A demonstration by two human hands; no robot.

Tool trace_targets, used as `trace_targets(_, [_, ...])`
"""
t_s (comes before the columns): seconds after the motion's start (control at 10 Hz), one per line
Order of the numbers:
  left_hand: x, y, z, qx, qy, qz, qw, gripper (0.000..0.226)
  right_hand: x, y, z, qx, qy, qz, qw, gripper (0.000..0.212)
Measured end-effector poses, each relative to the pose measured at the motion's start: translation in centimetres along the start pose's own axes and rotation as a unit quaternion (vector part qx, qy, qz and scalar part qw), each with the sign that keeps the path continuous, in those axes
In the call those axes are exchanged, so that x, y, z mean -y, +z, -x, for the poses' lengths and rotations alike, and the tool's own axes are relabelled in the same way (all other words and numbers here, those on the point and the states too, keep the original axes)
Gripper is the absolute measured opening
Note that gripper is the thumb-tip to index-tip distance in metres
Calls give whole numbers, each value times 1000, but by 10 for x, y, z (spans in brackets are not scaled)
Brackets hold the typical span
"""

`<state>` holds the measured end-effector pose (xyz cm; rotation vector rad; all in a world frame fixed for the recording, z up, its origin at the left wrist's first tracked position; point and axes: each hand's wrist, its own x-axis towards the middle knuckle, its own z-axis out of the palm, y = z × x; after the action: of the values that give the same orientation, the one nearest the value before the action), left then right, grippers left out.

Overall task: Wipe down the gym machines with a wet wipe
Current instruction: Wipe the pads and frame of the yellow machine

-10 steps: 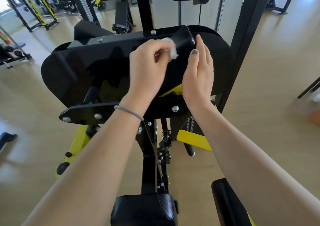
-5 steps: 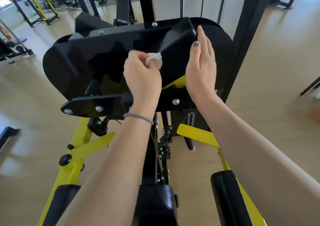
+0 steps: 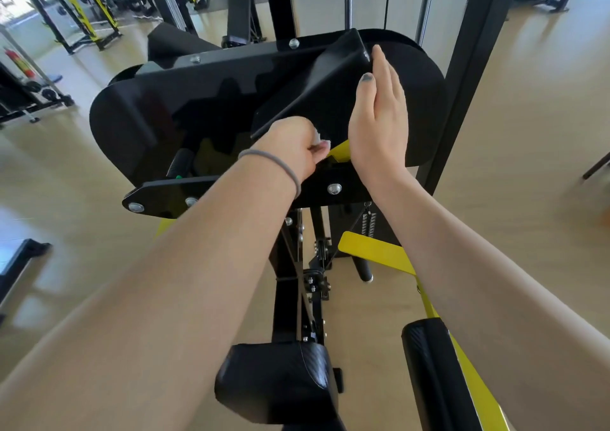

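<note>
A black and yellow gym machine fills the middle of the head view, topped by a glossy black cover (image 3: 171, 107) with a slanted black bracket (image 3: 317, 84) on it. My left hand (image 3: 290, 148) grips a small white wet wipe (image 3: 319, 140), mostly hidden in my fingers, at the lower edge of the bracket. My right hand (image 3: 379, 120) lies flat with straight fingers against the right side of the bracket, fingertips near its top corner.
Two black pads (image 3: 277, 381) (image 3: 435, 374) sit low in front of me, with yellow frame bars (image 3: 376, 252) between them. A black upright post (image 3: 475, 51) rises on the right. Other racks (image 3: 82, 8) stand far left on the pale wood floor.
My left hand has slid the wipe down the slanted bracket from its upper part to its lower edge. My right hand has stayed flat against the bracket's right side.
</note>
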<state>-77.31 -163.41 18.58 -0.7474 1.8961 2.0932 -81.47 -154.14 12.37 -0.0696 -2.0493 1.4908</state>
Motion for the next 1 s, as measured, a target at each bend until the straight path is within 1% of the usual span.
trace_targets(0.1, [4, 22, -29, -15, -20, 193, 981, 41, 4, -3, 1, 8, 8, -11, 1000, 52])
trace_targets(0.2, [15, 47, -33, -11, 36, 98, 995, 36, 4, -14, -3, 31, 56, -98, 993, 48])
trace_targets(0.3, [18, 50, -33, 11, 78, 85, 993, 33, 0, -30, -17, 73, 121, -175, 974, 54])
trace_targets(0.4, [21, 34, -35, 15, 80, 86, 993, 16, -9, -40, -18, 69, 121, -168, 976, 58])
trace_targets(0.5, [24, 5, -49, -8, 25, 176, 984, 14, -22, -42, -17, 51, 172, -166, 970, 56])
trace_targets(0.6, [22, 1, -57, -58, 66, 137, 987, 36, -32, -33, 5, 47, 272, -131, 952, 60])
trace_targets(0.7, [26, 25, -51, -84, 105, 76, 988, 32, -35, -24, 37, 50, 230, -17, 972, 69])
trace_targets(0.8, [30, 52, -44, -91, 227, -50, 968, 16, -43, -21, 33, 36, 218, -10, 975, 68])
trace_targets(0.9, [35, 53, -45, -100, 335, -147, 925, 10, -46, -23, 23, 44, 264, -89, 959, 65])
trace_targets(1.0, [46, 38, -49, -162, 462, -272, 829, 8, -44, -27, 19, 49, 265, -143, 952, 58])
